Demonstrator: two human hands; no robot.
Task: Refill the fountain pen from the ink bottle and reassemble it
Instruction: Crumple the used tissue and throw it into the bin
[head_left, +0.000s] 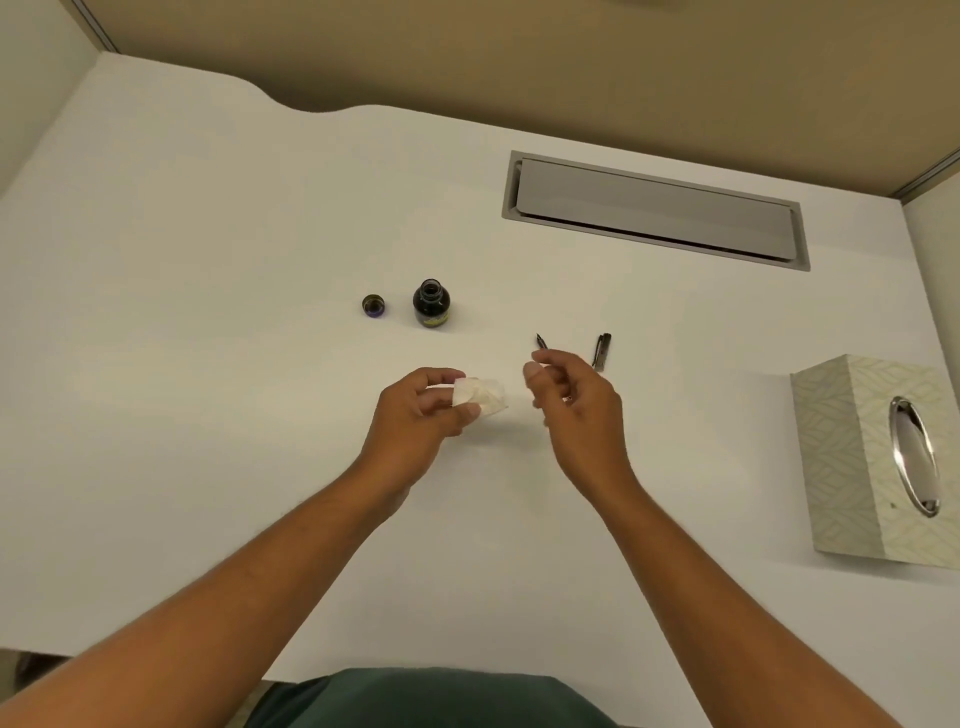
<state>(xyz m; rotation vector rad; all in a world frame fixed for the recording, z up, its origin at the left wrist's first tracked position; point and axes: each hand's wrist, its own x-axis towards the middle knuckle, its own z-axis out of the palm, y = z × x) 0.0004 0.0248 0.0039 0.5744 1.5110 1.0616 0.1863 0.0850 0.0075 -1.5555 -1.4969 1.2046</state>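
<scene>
An open dark ink bottle (431, 305) stands on the white desk (208, 312), with its round cap (374, 305) lying just to its left. My left hand (421, 410) pinches a small folded piece of white tissue (480, 396). My right hand (571, 405) is closed around the thin pen section, whose dark nib (541, 341) sticks out beyond the fingertips, pointing away from me. The rest of that piece is mostly hidden by my fingers. A dark pen cap with a clip (602, 351) lies on the desk just right of my right hand.
A patterned tissue box (852, 467) with a chrome oval opening stands at the right edge. A grey cable hatch (654, 210) is set into the desk at the back right. Beige partition walls enclose the desk's far side.
</scene>
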